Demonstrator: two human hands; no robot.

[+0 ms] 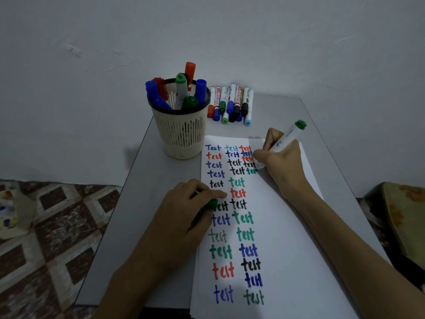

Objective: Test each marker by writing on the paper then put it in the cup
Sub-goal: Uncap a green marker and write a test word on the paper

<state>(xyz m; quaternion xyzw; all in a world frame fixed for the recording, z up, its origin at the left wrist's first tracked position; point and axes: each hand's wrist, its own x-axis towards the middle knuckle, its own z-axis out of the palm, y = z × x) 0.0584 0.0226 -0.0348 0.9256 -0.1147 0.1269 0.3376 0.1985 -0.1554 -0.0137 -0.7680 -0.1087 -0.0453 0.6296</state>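
Note:
My right hand (279, 161) grips an uncapped green marker (290, 137), its tip down on the white paper (282, 238) at a green word in the third column. My left hand (184, 210) rests on the paper's left edge and pinches the green cap (212, 204). The paper carries columns of the word "test" in blue, red, black and green. A beige slotted cup (181, 132) stands behind the paper on the left and holds several capped markers. A row of several capped markers (231, 103) lies to the right of the cup near the wall.
The small grey table (147, 203) stands against a pale wall (207, 31). A patterned mat (53, 238) covers the floor to the left, with a small box (9, 210) on it. A dark patterned object (402, 217) sits to the right of the table.

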